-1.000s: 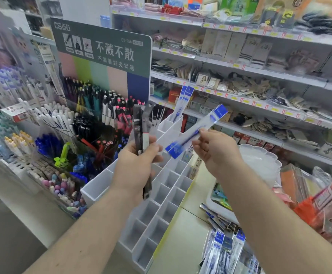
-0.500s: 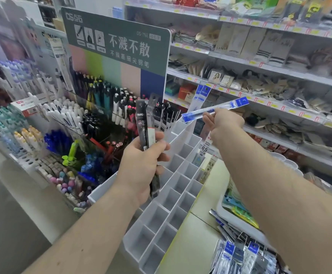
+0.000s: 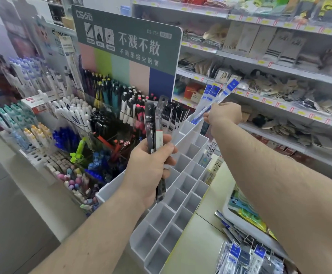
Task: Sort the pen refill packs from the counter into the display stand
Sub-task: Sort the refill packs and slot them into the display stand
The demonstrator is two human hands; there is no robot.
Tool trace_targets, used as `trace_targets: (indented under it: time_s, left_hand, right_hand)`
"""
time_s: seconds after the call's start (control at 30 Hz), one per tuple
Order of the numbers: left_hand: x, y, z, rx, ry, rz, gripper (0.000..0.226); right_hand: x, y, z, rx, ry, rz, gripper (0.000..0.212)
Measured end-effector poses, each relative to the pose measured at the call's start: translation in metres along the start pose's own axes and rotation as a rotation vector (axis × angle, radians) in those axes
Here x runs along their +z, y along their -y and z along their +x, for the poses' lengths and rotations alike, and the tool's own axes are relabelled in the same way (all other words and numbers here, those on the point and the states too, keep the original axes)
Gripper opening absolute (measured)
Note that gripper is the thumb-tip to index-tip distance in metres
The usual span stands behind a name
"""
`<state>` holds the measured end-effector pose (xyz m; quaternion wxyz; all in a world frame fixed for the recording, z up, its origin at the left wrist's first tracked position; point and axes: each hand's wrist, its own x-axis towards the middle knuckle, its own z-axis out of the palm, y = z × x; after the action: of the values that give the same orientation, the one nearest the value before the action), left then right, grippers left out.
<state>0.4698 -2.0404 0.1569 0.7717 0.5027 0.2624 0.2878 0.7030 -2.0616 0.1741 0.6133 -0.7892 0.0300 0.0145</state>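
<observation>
Risk: blue refill pack (image 3: 210,107), pinched low by the right hand (image 3: 223,114), may catch the top compartment's wall on the white display stand (image 3: 183,180), or drop into the wrong slot, since it enters at a slant.
Axis: long and thin, lower end toward the stand at centre frame, blue header toward upper right.
Left hand (image 3: 148,171): fingers closed around upright black refill packs (image 3: 155,125), centre frame.
Bench (image 3: 189,244): more packs (image 3: 246,256) wait, lower right.

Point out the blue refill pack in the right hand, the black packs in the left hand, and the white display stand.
blue refill pack (image 3: 210,107), head view, middle of its sleeve.
black packs (image 3: 150,123), head view, printed upper part.
white display stand (image 3: 183,186), head view, a divider wall.
</observation>
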Motion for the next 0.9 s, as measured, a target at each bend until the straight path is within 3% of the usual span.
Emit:
trace_targets:
  time_s: [0.13,0.23,0.33,0.5,0.6,0.73,0.9]
  left_hand:
    - [-0.002,-0.001,-0.003,-0.002,0.016,0.022,0.013]
    - [-0.003,-0.001,-0.006,-0.013,0.034,0.038,0.013]
    - [-0.002,-0.001,-0.009,-0.032,0.059,0.032,0.012]
    - [0.0,0.002,-0.014,-0.078,0.137,0.032,0.011]
    - [0.0,0.005,-0.019,-0.19,0.259,-0.033,0.006]
    - [-0.001,0.014,-0.025,-0.32,0.416,-0.111,0.027]
    - [0.004,0.033,-0.031,-0.416,0.467,-0.119,0.028]
  right_hand:
    - [0.004,-0.004,-0.006,-0.107,0.151,-0.177,0.009]
    - [0.003,-0.006,-0.012,-0.173,0.236,-0.275,0.009]
    - [0.005,-0.01,-0.008,-0.224,0.277,-0.369,0.026]
    - [0.004,-0.007,-0.004,-0.257,0.289,-0.447,0.012]
    - [-0.004,-0.008,-0.006,-0.237,0.28,-0.427,0.02]
    - [-0.027,-0.015,-0.028,-0.223,0.238,-0.304,0.021]
    - [-0.077,-0.042,-0.092,-0.136,0.389,-0.004,0.023]
